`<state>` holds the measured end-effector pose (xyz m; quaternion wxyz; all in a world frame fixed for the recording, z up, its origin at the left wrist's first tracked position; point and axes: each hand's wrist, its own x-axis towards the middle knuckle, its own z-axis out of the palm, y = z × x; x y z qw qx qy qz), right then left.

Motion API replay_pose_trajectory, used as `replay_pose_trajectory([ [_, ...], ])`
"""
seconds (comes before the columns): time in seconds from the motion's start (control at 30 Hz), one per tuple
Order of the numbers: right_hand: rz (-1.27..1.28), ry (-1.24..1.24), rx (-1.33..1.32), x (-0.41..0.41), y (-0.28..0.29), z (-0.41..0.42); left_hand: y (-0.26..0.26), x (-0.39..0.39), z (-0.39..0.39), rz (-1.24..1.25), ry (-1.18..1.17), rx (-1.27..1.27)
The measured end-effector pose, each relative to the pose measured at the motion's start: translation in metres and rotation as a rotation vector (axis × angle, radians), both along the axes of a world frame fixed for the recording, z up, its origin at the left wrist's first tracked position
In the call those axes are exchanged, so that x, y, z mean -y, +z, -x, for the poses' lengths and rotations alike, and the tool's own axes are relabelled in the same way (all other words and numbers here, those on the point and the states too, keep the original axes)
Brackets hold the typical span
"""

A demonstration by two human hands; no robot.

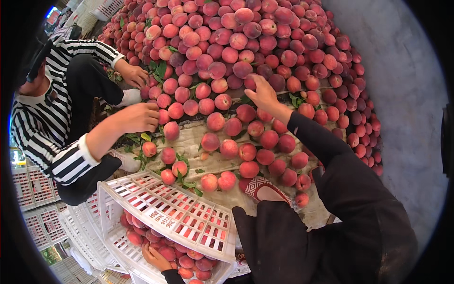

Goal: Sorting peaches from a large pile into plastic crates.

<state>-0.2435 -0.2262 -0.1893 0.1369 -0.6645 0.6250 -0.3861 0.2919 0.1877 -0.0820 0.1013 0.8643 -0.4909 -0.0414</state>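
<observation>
A large heap of red peaches [244, 39] spreads before me. At its near edge my right hand [264, 94] reaches out, thumb and fingers apart around the side of a peach [249, 83]; whether it grips that fruit is unclear. Low in the view, my left hand [156, 257] lies inside a white plastic crate [227, 245], touching the peaches [186, 262] there. Its fingertips are partly hidden among the fruit. The crate has slatted walls, bears writing on its side and looks tilted.
Loose peaches [247, 152] and leaves lie on a pale cloth [191, 136]. At left, a co-worker in a striped top [33, 124] crouches with both hands [136, 117] by the heap. More white crates [44, 223] stand lower left. A grey wall [400, 88] bounds the right.
</observation>
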Motion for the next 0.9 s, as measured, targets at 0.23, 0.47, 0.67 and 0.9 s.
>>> replay_pose_trajectory([
  [0.23, 0.174, 0.163, -0.51, 0.121, 0.007, -0.038, 0.064, 0.078, 0.139, 0.304, -0.087, -0.181],
  [0.47, -0.002, -0.077, -0.925, 0.166, -0.013, -0.048, 0.056, 0.11, 0.199, 0.345, 0.016, -0.348],
  [0.67, -0.235, 0.152, -0.797, 0.15, -0.004, -0.043, 0.062, 0.106, 0.19, 0.279, -0.076, -0.207],
  [0.9, -0.921, 0.42, 0.899, -0.03, 0.054, -0.039, 0.074, 0.13, 0.213, 0.305, -0.208, -0.11],
])
